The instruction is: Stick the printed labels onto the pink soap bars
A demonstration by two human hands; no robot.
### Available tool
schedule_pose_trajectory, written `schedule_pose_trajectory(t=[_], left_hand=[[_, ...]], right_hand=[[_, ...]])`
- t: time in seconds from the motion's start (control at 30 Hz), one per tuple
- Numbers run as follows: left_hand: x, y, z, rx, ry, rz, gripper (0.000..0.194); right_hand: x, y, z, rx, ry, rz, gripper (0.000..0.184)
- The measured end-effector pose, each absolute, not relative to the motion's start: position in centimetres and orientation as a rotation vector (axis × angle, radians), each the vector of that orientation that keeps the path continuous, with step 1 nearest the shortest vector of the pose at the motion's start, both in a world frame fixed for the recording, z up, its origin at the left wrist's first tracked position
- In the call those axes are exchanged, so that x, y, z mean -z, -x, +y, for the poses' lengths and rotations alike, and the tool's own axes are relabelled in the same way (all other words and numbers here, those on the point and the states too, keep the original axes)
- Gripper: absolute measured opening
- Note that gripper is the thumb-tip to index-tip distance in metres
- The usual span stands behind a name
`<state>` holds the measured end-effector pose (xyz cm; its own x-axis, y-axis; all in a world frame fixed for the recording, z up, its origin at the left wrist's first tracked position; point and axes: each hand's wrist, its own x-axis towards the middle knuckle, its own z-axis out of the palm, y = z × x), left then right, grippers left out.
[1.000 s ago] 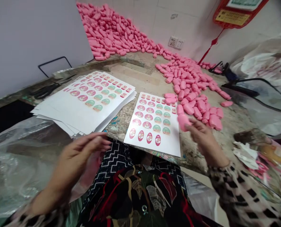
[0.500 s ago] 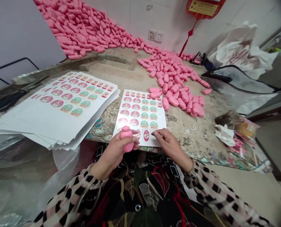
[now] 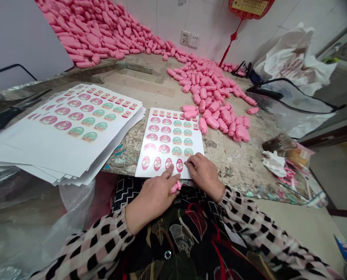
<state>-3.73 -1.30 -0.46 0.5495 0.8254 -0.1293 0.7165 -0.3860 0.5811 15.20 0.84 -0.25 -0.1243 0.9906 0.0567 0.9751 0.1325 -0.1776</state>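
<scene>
My left hand [image 3: 155,194] is closed around a small pink bottle [image 3: 175,187], held low at the table's near edge, with its index finger stretched onto the sticker sheet [image 3: 170,142]. My right hand [image 3: 201,171] rests on the sheet's lower right corner, fingertips pinched at an oval sticker [image 3: 179,165] in the bottom row. The sheet lies flat on the worn table [image 3: 161,89] and carries rows of pink and green round stickers.
A thick stack of sticker sheets [image 3: 65,128] lies to the left. Several pink bottles [image 3: 220,112] are heaped right of the sheet and piled along the back wall [image 3: 97,27]. Clear plastic bags [image 3: 21,217] hang at left; paper scraps [image 3: 281,159] lie at right.
My right hand carried a pink bottle from the pile to my left hand. The left hand has since lowered it to the table edge while the right hand settled on the sheet's bottom row.
</scene>
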Motion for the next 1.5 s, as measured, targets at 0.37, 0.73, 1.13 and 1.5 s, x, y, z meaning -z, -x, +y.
schedule_pose_trajectory(t=[0.37, 0.73, 1.13, 1.5], left_hand=[[1.3, 2.9, -1.7, -0.126, -2.277, 1.273, 0.052], [1.7, 2.6, -2.0, -0.092, -2.42, 1.317, 0.052], [1.9, 2.2, -2.3, -0.062, -2.433, 1.377, 0.057], [1.7, 2.5, -2.3, -0.121, -2.389, 1.349, 0.054]], right_hand=[[0.5, -16.1, 1.6, -0.232, 1.841, -2.297, 0.021], [0.7, -16.0, 1.5, -0.419, 1.844, -2.175, 0.017], [1.0, -14.1, 0.9, -0.496, 2.135, -1.83, 0.023], [-1.9, -14.2, 1.5, -0.286, 2.0, -1.889, 0.019]])
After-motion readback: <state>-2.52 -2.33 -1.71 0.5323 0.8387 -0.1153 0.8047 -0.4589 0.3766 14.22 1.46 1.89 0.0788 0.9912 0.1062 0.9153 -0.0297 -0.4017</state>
